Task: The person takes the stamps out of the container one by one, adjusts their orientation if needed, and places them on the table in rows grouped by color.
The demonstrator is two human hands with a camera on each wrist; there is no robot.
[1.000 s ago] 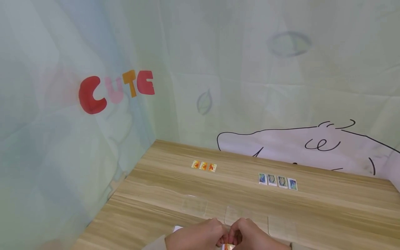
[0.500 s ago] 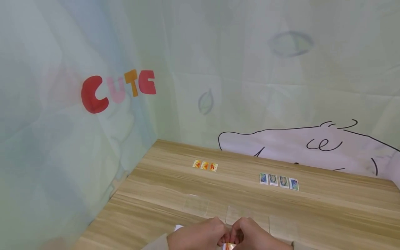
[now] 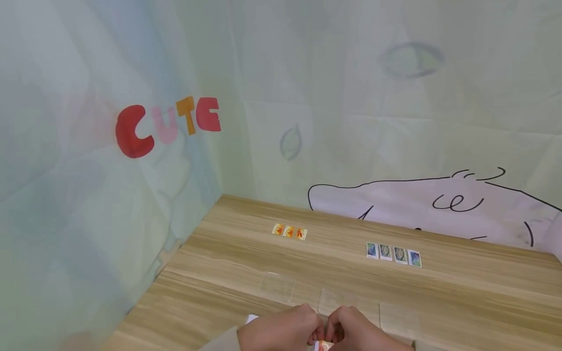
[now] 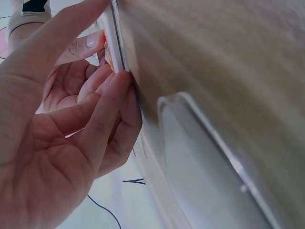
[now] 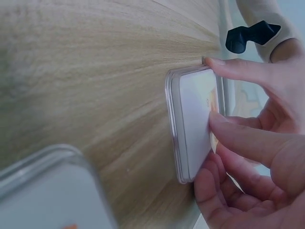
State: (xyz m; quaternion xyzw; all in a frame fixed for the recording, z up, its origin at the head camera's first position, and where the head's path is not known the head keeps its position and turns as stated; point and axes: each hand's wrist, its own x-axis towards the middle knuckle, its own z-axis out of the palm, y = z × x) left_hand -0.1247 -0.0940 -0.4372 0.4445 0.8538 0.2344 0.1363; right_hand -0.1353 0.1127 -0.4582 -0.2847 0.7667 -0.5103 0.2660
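At the bottom edge of the head view my left hand (image 3: 285,326) and right hand (image 3: 355,329) meet over a clear-edged flat card case (image 5: 193,109). White shows through its face, with a small orange-pictured card (image 3: 324,345) against it. In the right wrist view, my right thumb and curled fingers pinch the near side and corner of the case, while the left hand holds its far end. The left wrist view has the case edge-on between the left thumb and fingers. How far the card sits inside the case cannot be told.
Clear rectangular cases (image 3: 275,287) lie on the wooden table (image 3: 206,292) in front of the hands. A white-backed case (image 4: 205,162) is close to the left hand. Farther back are three orange cards (image 3: 289,231) and a row of several blue-green cards (image 3: 385,252). Fabric walls (image 3: 272,97) enclose the table.
The scene has slid slightly to the right in the head view. Both hands keep nearly the same pose on the card case, and the laid-out cards stay where they were.
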